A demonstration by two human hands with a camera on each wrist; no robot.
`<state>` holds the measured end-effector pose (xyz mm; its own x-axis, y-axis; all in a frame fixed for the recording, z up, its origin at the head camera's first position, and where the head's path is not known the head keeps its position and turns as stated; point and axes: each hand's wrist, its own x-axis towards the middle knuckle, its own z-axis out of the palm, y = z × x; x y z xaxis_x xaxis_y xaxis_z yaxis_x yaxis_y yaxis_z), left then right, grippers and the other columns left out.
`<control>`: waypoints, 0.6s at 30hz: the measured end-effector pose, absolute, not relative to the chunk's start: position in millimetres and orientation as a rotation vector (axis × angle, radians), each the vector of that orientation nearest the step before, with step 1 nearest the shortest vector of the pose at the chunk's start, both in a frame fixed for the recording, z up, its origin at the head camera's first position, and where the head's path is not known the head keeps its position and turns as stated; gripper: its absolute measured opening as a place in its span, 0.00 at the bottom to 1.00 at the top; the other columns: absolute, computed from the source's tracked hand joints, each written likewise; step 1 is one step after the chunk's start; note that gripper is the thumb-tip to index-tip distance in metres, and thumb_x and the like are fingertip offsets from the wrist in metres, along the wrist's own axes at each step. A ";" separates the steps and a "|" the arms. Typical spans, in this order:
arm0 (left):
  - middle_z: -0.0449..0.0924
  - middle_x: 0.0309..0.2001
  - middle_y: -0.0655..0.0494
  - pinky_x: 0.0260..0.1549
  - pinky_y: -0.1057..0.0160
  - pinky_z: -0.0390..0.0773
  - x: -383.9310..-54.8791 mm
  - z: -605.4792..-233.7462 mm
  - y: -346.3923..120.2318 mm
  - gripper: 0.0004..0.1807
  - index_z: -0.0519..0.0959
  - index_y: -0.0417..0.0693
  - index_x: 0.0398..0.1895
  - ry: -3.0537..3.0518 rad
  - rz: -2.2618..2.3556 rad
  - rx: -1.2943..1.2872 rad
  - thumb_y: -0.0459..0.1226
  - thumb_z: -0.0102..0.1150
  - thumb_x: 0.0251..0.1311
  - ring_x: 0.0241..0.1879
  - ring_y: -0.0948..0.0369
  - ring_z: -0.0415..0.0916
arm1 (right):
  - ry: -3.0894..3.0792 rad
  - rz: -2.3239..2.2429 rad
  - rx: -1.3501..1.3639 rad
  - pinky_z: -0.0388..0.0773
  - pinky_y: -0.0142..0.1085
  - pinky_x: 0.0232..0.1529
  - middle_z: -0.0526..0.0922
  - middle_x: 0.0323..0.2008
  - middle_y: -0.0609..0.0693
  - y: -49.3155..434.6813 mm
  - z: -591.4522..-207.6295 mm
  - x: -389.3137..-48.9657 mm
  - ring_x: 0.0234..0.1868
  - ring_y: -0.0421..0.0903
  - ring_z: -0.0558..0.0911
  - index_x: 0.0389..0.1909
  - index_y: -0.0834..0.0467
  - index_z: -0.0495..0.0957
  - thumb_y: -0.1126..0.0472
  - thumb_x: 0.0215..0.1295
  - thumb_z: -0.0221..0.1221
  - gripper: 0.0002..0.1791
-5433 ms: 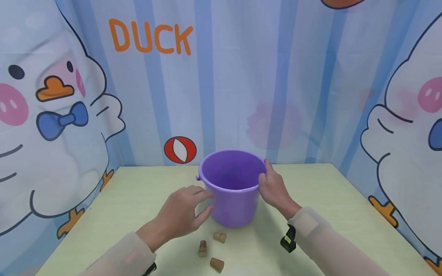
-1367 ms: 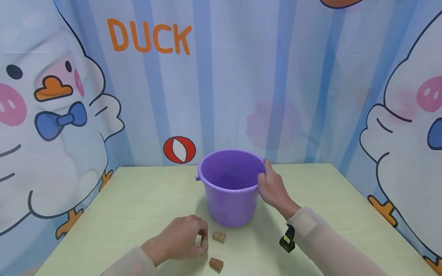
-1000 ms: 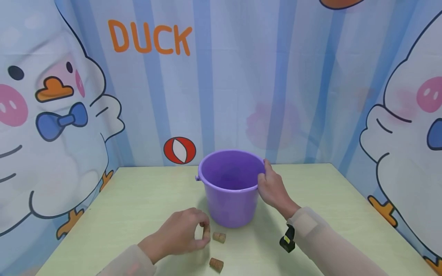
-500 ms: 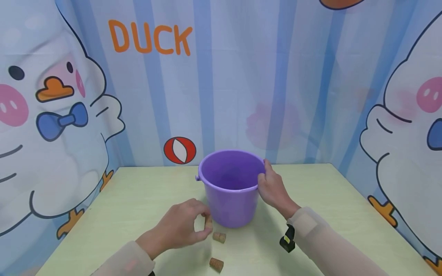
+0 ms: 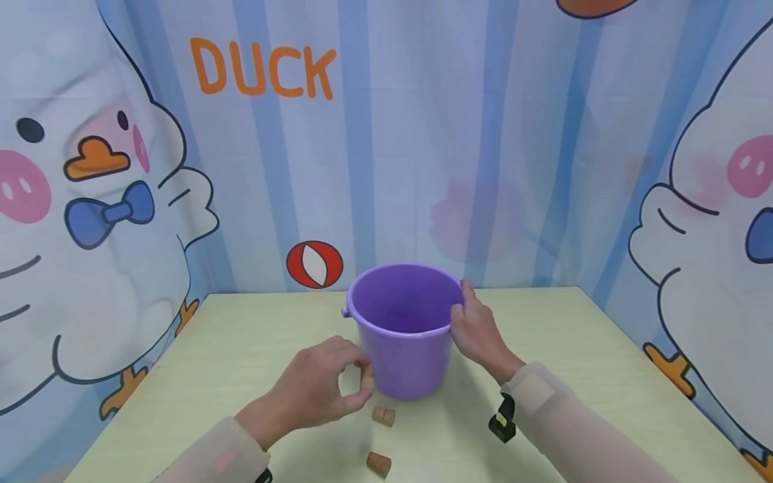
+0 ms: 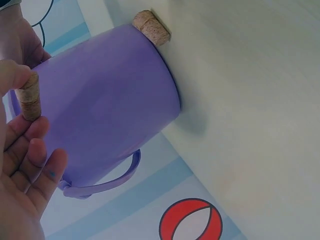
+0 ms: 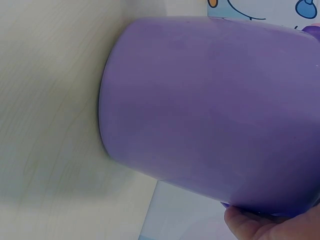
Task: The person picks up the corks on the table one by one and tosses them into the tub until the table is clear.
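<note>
A purple bucket [image 5: 406,355] stands upright on the pale table, its mouth facing up. My right hand [image 5: 482,333] grips the bucket's rim on the right side; in the right wrist view only part of that hand shows below the bucket wall. My left hand [image 5: 314,386] pinches a cork [image 6: 31,97] between thumb and finger, just left of the bucket's side and below its rim. One pale cork [image 5: 383,416] lies on the table in front of the bucket. Another, darker cork [image 5: 378,463] lies closer to me. The bucket's floor is hidden from the head view.
The pale table [image 5: 241,349] extends to both sides of the bucket. Behind it hangs a blue striped curtain [image 5: 410,134] printed with ducks. The bucket's handle [image 6: 107,186] hangs on the far side, seen in the left wrist view.
My left hand first went down to the table and picked up the leftmost cork. It has since risen toward the bucket with that cork. The right hand and bucket stay put.
</note>
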<state>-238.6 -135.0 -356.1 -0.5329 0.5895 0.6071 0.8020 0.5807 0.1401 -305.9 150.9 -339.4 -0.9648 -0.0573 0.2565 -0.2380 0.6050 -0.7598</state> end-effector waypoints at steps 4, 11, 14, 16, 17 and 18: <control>0.81 0.34 0.68 0.37 0.67 0.82 -238.0 -352.0 -134.9 0.12 0.80 0.56 0.34 -2.302 -0.563 -1.107 0.40 0.76 0.51 0.39 0.69 0.77 | -2.627 1.287 0.243 0.54 0.55 0.76 0.51 0.80 0.64 150.7 -339.4 -305.8 0.79 0.59 0.54 0.82 0.65 0.38 0.60 0.75 0.33 0.37; 0.81 0.33 0.67 0.33 0.68 0.81 -240.0 -347.3 -135.1 0.13 0.80 0.55 0.34 -2.189 -0.553 -1.127 0.38 0.76 0.49 0.37 0.69 0.77 | -2.632 1.284 0.249 0.53 0.55 0.76 0.50 0.80 0.64 151.0 -339.4 -305.2 0.79 0.59 0.53 0.82 0.65 0.37 0.60 0.76 0.33 0.37; 0.80 0.33 0.67 0.32 0.69 0.80 -239.9 -343.4 -134.0 0.12 0.80 0.55 0.34 -2.163 -0.553 -1.130 0.38 0.76 0.49 0.37 0.69 0.76 | -2.630 1.286 0.251 0.52 0.55 0.77 0.50 0.80 0.65 150.8 -339.3 -304.9 0.79 0.59 0.53 0.81 0.66 0.37 0.60 0.76 0.33 0.37; 0.80 0.33 0.67 0.32 0.69 0.80 -240.2 -340.8 -133.0 0.12 0.79 0.55 0.33 -2.150 -0.555 -1.134 0.38 0.75 0.50 0.37 0.69 0.76 | -2.628 1.289 0.251 0.54 0.55 0.76 0.50 0.80 0.65 150.8 -339.4 -304.9 0.79 0.59 0.54 0.81 0.66 0.37 0.60 0.76 0.33 0.37; 0.80 0.33 0.67 0.32 0.69 0.80 -240.5 -339.5 -132.3 0.12 0.79 0.55 0.33 -2.142 -0.557 -1.138 0.37 0.75 0.50 0.37 0.68 0.76 | -2.627 1.291 0.251 0.54 0.55 0.76 0.50 0.80 0.65 150.8 -339.5 -305.0 0.79 0.59 0.54 0.81 0.66 0.37 0.61 0.76 0.33 0.37; 0.80 0.33 0.67 0.32 0.69 0.79 -241.0 -338.1 -131.6 0.12 0.79 0.55 0.33 -2.134 -0.559 -1.141 0.37 0.75 0.50 0.37 0.68 0.77 | -2.626 1.291 0.252 0.54 0.55 0.76 0.50 0.80 0.65 150.7 -339.5 -305.0 0.79 0.59 0.54 0.81 0.66 0.38 0.61 0.75 0.33 0.37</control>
<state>-241.0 -131.6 -338.1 -0.4133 0.5697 0.7103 0.8448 0.5311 0.0656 -305.0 150.7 -339.5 -0.9646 -0.0624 0.2561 -0.2409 0.6031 -0.7604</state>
